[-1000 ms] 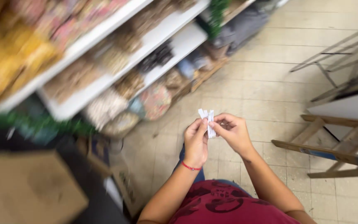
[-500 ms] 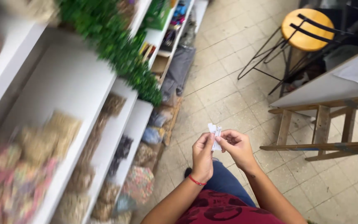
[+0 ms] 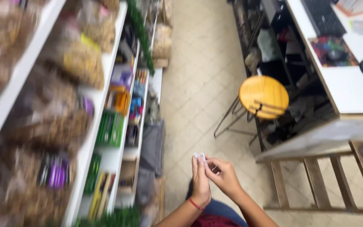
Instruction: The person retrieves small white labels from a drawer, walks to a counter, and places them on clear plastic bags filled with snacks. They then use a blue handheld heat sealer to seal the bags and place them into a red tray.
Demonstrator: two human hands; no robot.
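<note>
My left hand (image 3: 200, 180) and my right hand (image 3: 223, 176) are close together low in the head view, above a tiled floor. Between their fingertips they pinch a small white folded strip of paper (image 3: 199, 157), which sticks up a little above the fingers. A thin red band circles my left wrist. My dark red shirt and blue trousers show at the bottom edge. The view is blurred by motion.
White shelves (image 3: 106, 126) packed with bagged goods and small packets line the left. A round wooden stool (image 3: 263, 96) on thin metal legs stands ahead on the right. A white counter (image 3: 349, 96) with a wooden frame fills the right side.
The view has swung up and along the aisle, so the stool and counter now lie ahead. My hands stay together on the paper strip, now lower in the view.
</note>
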